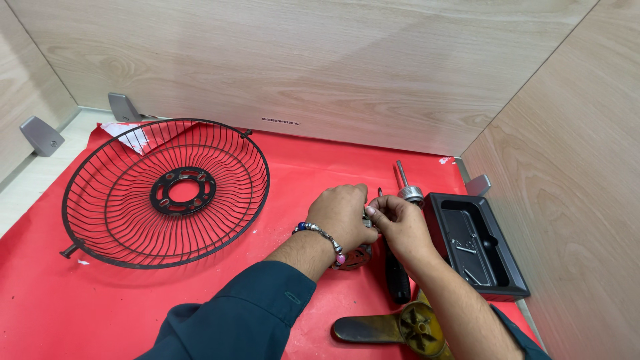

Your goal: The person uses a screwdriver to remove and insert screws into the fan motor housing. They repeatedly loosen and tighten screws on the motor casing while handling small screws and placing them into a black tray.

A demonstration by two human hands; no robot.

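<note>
Red mat [80, 307]: both hands' grip closed on small metal part [367, 215] (mostly hidden), tray [513, 283] just right.

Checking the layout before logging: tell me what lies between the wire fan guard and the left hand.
In the head view, only bare red mat separates the wire fan guard from the left hand.

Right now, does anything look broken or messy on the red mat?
Yes. The red mat is torn at its far left corner, by the wire fan guard, showing white underneath. Small white scraps lie on it too. The fan blade near the right hand looks dirty and worn.
</note>
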